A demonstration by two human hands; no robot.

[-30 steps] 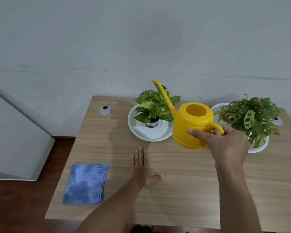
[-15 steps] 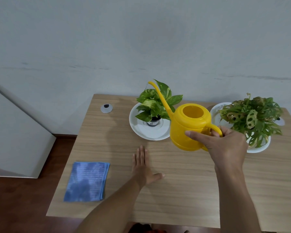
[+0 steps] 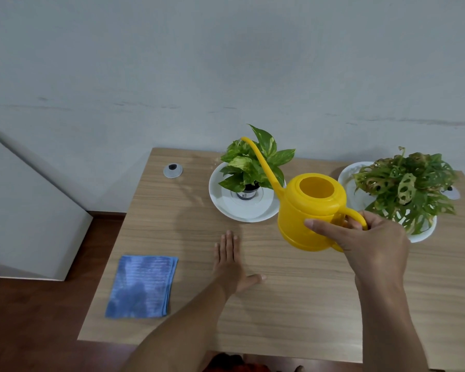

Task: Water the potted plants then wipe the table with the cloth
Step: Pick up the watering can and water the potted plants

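Single head cam, wide-angle, looks fwd and down over desk (image 3: 293, 304) from near edge; wall behind; arms close.

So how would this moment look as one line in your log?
step: watering | right hand: holds yellow watering can, spout over left plant | left hand: flat on table | blue cloth: untouched

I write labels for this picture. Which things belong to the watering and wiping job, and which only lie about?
Belong to the job:
yellow watering can, held by the right hand
left plant
right plant
blue cloth
table

Only lying about:
small grey disc
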